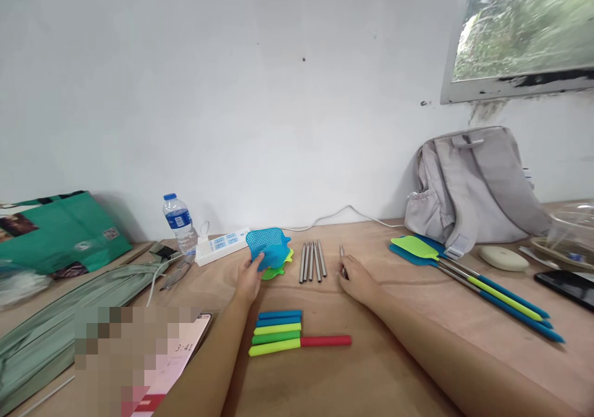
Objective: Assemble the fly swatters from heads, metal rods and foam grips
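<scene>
My left hand [251, 276] is closed on a blue mesh fly swatter head [271, 247], its thumb on top. Under this lie green and yellow-green swatter heads [275, 273], partly covered. My right hand [357, 278] grips a short metal tube [342, 257], whose upper end sticks out past the fingers. Between the hands several metal tubes [310, 262] lie side by side on the table. Nearer to me are several blue, green and yellow-green handle sleeves [277, 328], stacked in a row, with a red sleeve [325, 341] end to end with the nearest yellow one.
Fly swatters with long handles [501, 293] lie at right, by a grey backpack [473, 188]. A white case [503, 258] and a black phone [570, 287] are beyond. At left stand a water bottle [180, 222], a power strip [223, 247] and a green bag [78, 234].
</scene>
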